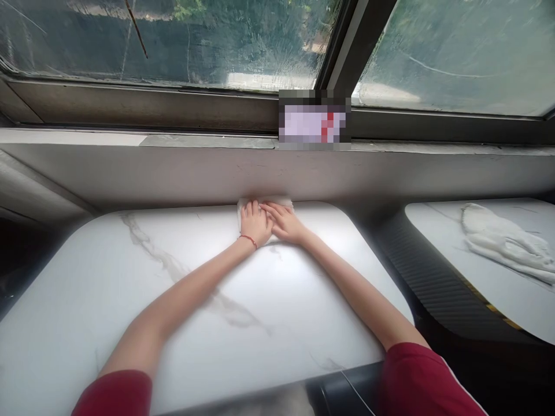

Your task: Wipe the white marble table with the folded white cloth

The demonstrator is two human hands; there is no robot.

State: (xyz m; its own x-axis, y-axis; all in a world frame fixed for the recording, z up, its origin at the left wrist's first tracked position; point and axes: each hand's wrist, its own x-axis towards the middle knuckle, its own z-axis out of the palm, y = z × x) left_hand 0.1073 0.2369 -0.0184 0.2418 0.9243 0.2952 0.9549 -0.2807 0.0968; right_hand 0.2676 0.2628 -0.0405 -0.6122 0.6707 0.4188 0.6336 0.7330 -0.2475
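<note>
A folded white cloth (284, 201) lies at the far edge of a white marbled table (295, 312), close to the wall. My left hand (255, 223), with a red string bracelet at its wrist, rests flat on the cloth with the fingers stretched forward. Beside it, my right hand (285, 222) lies on the cloth too, fingers extended and angled to the left. The two hands touch or slightly overlap. Both palms and much of the cloth's middle are hidden under them.
Behind the table rise a pale wall panel (182, 173) and a window with a dark frame (173, 107). On the right, a second white table (451, 231) carries a crumpled white cloth (507, 237). A dark ribbed surface (411, 277) lies between the tables.
</note>
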